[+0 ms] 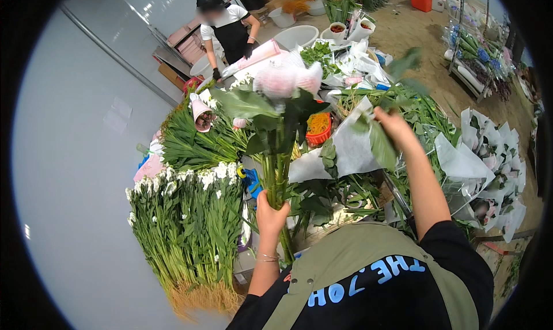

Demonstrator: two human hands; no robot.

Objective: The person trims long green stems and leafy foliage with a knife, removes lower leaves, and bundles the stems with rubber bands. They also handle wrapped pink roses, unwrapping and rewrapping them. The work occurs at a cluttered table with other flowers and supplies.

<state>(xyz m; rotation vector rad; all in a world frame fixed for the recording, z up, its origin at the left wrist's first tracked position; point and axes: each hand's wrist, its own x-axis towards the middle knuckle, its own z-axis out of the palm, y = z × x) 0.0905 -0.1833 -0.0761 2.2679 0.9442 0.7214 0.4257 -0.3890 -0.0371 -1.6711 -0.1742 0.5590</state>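
My left hand [272,215] is wrapped around the thick green stems of an upright flower bunch [276,171]. Its large heads [286,79] are covered in pale pink-and-white netting, with broad leaves just below them. Off to the right, my raised right hand [396,127] is closed on a broad green leaf [380,145], apart from the bunch. A white paper sheet [351,148] lies behind that leaf. Beyond the stems stands an orange basket [318,128] containing small yellow-orange things.
White-flowered stems with roots [190,232] lie piled at left. A co-worker [227,33] stands across the table beside a pink paper roll [253,59]. Cut leaves and stems [322,200] cover the table before me. Paper-wrapped bouquets [492,169] and a flower rack [478,65] are at right.
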